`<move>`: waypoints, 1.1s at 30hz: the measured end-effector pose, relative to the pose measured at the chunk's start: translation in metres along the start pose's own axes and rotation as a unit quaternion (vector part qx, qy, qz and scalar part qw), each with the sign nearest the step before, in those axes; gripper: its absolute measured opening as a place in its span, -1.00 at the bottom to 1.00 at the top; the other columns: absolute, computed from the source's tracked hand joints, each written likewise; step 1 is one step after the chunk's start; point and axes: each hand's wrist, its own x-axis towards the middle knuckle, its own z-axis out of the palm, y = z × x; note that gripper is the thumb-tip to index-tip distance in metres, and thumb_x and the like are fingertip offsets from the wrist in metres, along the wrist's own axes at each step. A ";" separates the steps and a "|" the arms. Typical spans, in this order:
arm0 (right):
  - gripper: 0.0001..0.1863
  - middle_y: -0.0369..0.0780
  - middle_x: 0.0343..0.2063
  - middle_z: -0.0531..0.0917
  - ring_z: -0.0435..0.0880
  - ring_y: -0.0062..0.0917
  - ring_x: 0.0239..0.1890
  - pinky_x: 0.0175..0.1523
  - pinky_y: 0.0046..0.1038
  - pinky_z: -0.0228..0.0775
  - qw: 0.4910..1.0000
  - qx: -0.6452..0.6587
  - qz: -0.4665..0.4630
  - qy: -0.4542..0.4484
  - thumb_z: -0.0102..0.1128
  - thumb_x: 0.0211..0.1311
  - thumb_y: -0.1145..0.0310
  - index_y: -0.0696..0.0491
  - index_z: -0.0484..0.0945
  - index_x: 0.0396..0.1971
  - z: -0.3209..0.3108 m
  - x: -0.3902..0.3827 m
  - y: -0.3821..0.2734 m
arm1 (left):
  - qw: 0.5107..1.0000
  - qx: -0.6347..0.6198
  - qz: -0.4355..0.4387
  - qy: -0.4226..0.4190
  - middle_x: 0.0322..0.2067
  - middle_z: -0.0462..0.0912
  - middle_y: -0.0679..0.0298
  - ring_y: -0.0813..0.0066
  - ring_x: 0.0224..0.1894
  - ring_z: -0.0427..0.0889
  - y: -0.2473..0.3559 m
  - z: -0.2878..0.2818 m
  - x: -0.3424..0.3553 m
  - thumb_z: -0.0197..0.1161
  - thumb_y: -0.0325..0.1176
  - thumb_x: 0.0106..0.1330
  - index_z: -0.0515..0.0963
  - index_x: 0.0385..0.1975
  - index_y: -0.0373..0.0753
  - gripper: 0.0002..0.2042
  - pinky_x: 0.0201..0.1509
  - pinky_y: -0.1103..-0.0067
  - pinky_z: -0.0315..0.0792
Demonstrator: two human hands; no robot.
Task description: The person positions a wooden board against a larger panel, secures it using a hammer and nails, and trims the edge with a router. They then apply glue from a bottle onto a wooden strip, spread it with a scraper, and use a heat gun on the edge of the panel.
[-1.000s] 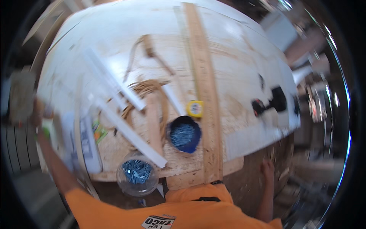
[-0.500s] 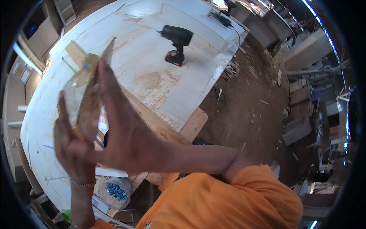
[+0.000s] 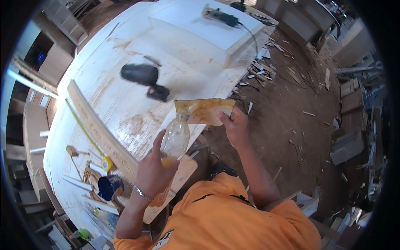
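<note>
1. Above the near edge of the large white dust-streaked workbench (image 3: pixel 125 96), the left hand (image 3: pixel 152 171) is closed around the lower body of a clear plastic bottle with orange liquid at its bottom (image 3: pixel 173 143), thumb up along its side, a metal bracelet at the wrist.
2. The bottle is tilted, its neck pointing up and to the right, meeting the edge of a small thin yellow-brown stained wooden panel (image 3: pixel 204 110).
3. The right hand (image 3: pixel 235 127) pinches that panel at its lower right corner, fingers curled, holding it level in the air over the bench edge.
4. On the bench beyond lies a black cordless drill (image 3: pixel 143 79), well apart from both hands.
5. A long pale wooden strip (image 3: pixel 100 129) runs along the bench to the left, with a yellow tape measure (image 3: pixel 107 163) and a round blue tub (image 3: pixel 109 187) near its lower end.
6. Wood offcuts litter the brown dirt floor (image 3: pixel 300 104) on the right.
</note>
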 end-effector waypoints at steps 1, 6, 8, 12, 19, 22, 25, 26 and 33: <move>-0.73 -0.21 -0.09 0.74 0.68 -0.62 -0.13 0.02 -0.53 0.49 1.000 0.008 -0.016 0.002 0.26 0.41 0.47 0.28 0.57 0.02 -0.020 0.015 -0.001 | 1.000 0.004 -0.003 -0.026 -0.21 0.74 -0.04 -0.07 -0.06 0.74 0.015 0.002 0.005 0.47 -0.29 0.15 0.09 0.51 -0.05 -0.09 0.03 0.28 0.59; -0.80 -0.22 -0.21 0.74 0.68 -0.63 -0.19 -0.09 -0.50 0.51 0.955 -0.093 0.024 0.281 0.30 0.37 0.46 0.21 0.61 -0.08 -0.197 0.087 0.031 | 0.993 -0.012 0.002 -0.120 -0.21 0.76 0.02 0.08 -0.11 0.77 0.074 0.000 0.003 0.51 -0.27 0.10 0.07 0.51 -0.10 -0.04 0.02 0.29 0.61; -0.69 -0.20 -0.15 0.72 0.70 -0.56 -0.13 -0.02 -0.45 0.54 0.982 0.014 -0.014 0.186 0.30 0.33 0.46 0.22 0.57 0.03 -0.240 0.084 0.021 | 0.994 -0.028 -0.007 -0.107 -0.18 0.76 0.02 0.13 -0.09 0.77 0.070 -0.008 -0.002 0.54 -0.28 0.07 0.06 0.50 -0.18 -0.01 0.04 0.33 0.61; -0.55 -0.20 0.02 0.65 0.67 -0.50 0.02 0.10 -0.45 0.53 0.956 0.264 0.103 0.072 0.31 0.30 0.51 0.21 0.47 0.18 -0.242 0.051 -0.009 | 0.999 -0.008 -0.026 -0.031 -0.17 0.76 0.00 0.15 -0.07 0.77 0.055 -0.025 -0.002 0.58 -0.29 0.03 0.03 0.49 -0.32 0.04 0.07 0.35 0.61; -0.40 -0.20 -0.01 0.66 0.67 -0.44 0.08 0.24 -0.27 0.52 0.978 0.164 0.124 -0.046 0.36 0.14 0.58 0.11 0.43 0.23 -0.165 -0.014 0.064 | 0.996 0.071 0.050 -0.016 -0.15 0.77 0.02 -0.01 -0.04 0.75 0.057 -0.049 0.009 0.53 -0.15 0.11 0.00 0.54 -0.14 0.02 0.12 0.27 0.58; -0.51 -0.21 -0.11 0.68 0.73 -0.48 -0.12 0.01 -0.37 0.65 0.972 0.210 0.101 -0.018 0.39 0.21 0.42 0.08 0.47 0.14 -0.154 -0.009 0.007 | 0.998 0.057 0.036 -0.018 -0.15 0.76 0.00 -0.05 -0.02 0.73 0.054 -0.070 -0.001 0.51 -0.09 0.13 0.02 0.54 -0.09 0.00 0.16 0.27 0.55; -0.59 -0.22 -0.18 0.68 0.73 -0.50 -0.26 -0.11 -0.44 0.68 0.919 0.361 0.132 -0.084 0.33 0.31 0.29 0.06 0.49 0.11 -0.133 -0.026 0.032 | 0.998 0.037 0.056 -0.001 -0.15 0.75 -0.03 -0.08 -0.02 0.73 0.038 -0.085 -0.006 0.50 -0.08 0.14 0.03 0.53 -0.08 -0.01 0.15 0.27 0.55; -0.61 -0.24 -0.20 0.68 0.71 -0.53 -0.28 -0.11 -0.47 0.66 0.932 0.290 0.185 -0.110 0.29 0.37 0.29 0.07 0.48 0.12 -0.129 -0.036 0.045 | 0.998 0.032 0.057 0.005 -0.16 0.75 -0.02 -0.08 -0.03 0.73 0.032 -0.086 -0.009 0.50 -0.08 0.14 0.02 0.54 -0.07 -0.01 0.13 0.27 0.56; -0.51 -0.17 -0.05 0.69 0.71 -0.51 -0.13 -0.01 -0.42 0.62 0.864 0.377 0.297 -0.150 0.22 0.42 0.16 0.19 0.50 0.18 -0.063 -0.075 0.054 | 0.992 0.089 0.077 -0.041 -0.20 0.75 0.01 -0.06 -0.06 0.74 0.010 -0.102 -0.006 0.52 -0.10 0.13 0.04 0.54 -0.05 -0.01 0.08 0.26 0.58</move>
